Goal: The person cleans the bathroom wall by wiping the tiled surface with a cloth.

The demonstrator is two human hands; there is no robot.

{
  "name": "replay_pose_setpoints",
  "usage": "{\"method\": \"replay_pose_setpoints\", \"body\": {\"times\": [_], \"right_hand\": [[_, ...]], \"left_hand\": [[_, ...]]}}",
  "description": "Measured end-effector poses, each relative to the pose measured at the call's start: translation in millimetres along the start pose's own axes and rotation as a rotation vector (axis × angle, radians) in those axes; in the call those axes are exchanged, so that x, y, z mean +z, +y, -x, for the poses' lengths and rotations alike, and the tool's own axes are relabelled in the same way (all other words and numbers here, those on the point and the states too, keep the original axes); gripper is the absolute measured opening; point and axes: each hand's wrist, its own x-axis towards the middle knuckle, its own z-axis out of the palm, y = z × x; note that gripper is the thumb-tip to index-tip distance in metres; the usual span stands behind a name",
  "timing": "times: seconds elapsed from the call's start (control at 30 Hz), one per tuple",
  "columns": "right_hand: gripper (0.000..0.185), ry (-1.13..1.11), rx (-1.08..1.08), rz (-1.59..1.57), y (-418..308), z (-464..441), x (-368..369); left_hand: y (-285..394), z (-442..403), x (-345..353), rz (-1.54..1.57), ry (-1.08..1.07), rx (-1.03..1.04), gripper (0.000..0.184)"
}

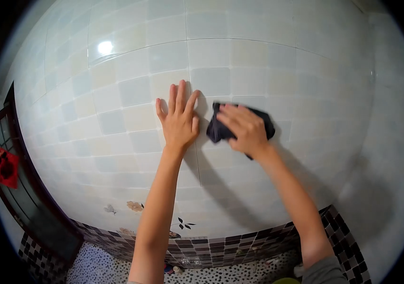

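A wall of pale glossy tiles [131, 99] fills most of the head view. My left hand [179, 125] lies against it with fingers spread, holding nothing. To its right, a dark cloth [215, 128] is bunched under my right hand [247, 131]. The fingers of that hand rest over the cloth and press it to the tiles; they look slightly blurred. Parts of the cloth stick out left and right of the hand, and its middle is hidden beneath the palm.
On the left is a dark-framed door [36, 203] with a red decoration [7, 168]. Dark mosaic tiles [202, 250] run along the wall's base above a speckled floor [98, 265]. Small items [177, 270] sit low down. A plain side wall [394, 142] stands at right.
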Motion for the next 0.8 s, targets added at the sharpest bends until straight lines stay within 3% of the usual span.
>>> {"method": "replay_pose_setpoints", "body": {"times": [0.2, 0.27, 0.47, 0.67, 0.77, 0.8], "right_hand": [[0.048, -0.109, -0.209, -0.021, -19, 53, 4], [0.053, -0.101, -0.098, -0.018, -9, 35, 0], [0.058, 0.21, 0.241, -0.002, 20, -79, -6], [0.06, 0.195, 0.103, 0.03, 4, -68, 15], [0.067, 0.063, 0.058, 0.001, -8, -42, 14], [0.07, 0.062, 0.075, -0.013, -9, -40, 13]], "left_hand": [[-1, 6, 2, -0.066, -0.049, -0.018, 0.062], [-2, 4, 3, -0.033, -0.053, -0.032, 0.062], [-11, 1, -17, -0.018, -0.155, 0.013, 0.061], [-9, 0, -18, 0.057, -0.114, -0.003, 0.059], [-4, 4, -26, 0.4, -0.043, -0.097, 0.059], [3, 6, -28, 0.398, -0.026, -0.017, 0.06]]}}
